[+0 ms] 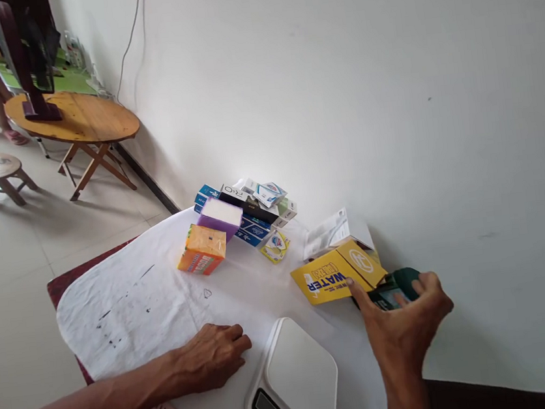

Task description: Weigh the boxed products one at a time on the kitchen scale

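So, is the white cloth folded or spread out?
Spread out: the white cloth lies across the dark red table, beneath the left hand, scale and orange pack.

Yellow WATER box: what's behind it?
A white printed carton shows behind the yellow box. The carton's lower part, and anything else directly behind, is covered and can't be seen.

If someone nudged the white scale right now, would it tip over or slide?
The white scale would probably slide rather than tip, since it sits low and broad. Its body looks hard and smooth, so it likely wouldn't flex if lifted. The wrinkled white cloth beneath might bunch up or drag along with a push.
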The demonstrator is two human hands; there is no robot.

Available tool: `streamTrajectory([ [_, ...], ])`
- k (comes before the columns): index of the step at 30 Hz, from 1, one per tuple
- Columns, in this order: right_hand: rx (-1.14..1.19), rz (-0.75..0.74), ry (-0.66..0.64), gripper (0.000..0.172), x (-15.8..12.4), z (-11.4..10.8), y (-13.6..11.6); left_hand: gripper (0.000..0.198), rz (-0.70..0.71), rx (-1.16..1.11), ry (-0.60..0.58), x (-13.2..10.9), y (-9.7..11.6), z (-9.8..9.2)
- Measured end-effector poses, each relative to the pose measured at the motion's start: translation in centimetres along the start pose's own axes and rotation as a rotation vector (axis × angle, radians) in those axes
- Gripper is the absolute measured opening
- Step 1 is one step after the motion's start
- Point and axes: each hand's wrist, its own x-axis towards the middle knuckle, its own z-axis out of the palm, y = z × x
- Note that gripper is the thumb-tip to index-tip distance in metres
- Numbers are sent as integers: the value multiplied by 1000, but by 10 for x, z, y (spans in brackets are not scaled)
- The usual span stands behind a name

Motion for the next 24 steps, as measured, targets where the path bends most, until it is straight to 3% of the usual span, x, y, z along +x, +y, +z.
streamTrajectory([
  [2,-29,-188,12,80,-10,9,-33,8,7,6,6,-1,1,0],
  [4,39,-319,-168,59,-20,27,-68,8,13,11,18,-1,1,0],
  [6,127,-363,-391,58,-28,50,-100,8,14,8,29,0,0,1],
  [10,193,-400,-704,79,-37,101,-139,7,16,3,55,1,-3,5],
  [16,147,-385,-831,85,-44,149,-150,5,41,11,78,1,-5,8],
  [19,169,-303,-822,79,-48,154,-150,6,40,13,78,1,-5,10],
  [24,226,-206,-820,53,-59,148,-151,4,35,-8,74,0,-6,11],
])
